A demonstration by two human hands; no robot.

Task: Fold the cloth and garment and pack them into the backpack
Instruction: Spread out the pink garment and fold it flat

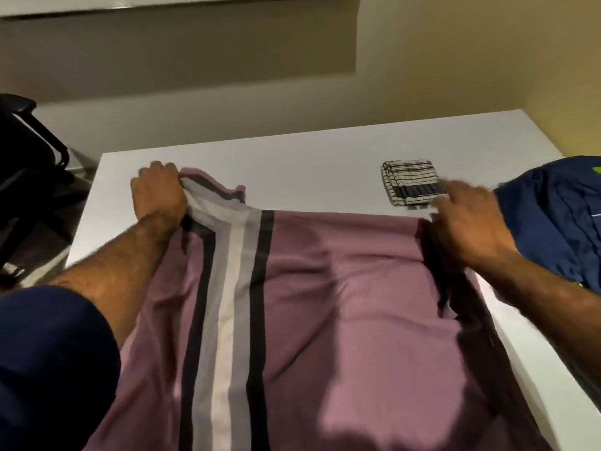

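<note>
Head view: mauve garment point(325, 304) spread flat on white bench point(292, 167), soft knit look, shallow wrinkles across the middle. Lengthwise band left of centre: black, grey, white, grey, black stripes. Dark trim runs down the right edge. Far edge lies mostly straight; its left corner is bunched and lifted.

Left hand point(159, 195): fingers curled round that bunched far-left corner, gripping the fabric. Navy sleeve point(48, 353) on that arm.

Right hand point(471, 226): motion-blurred, over the far-right corner, fingers reaching forward. Cannot tell whether it pinches the fabric or only lies on it.

Cloth point(411, 180): already folded into a small thick square, white with thin dark lines and one dark band, on the bench just beyond the right hand.

Backpack point(559, 219): navy, smooth, rounded, at the right bench edge, near the cloth.

Black chair point(29, 151) off the bench's left.
</note>
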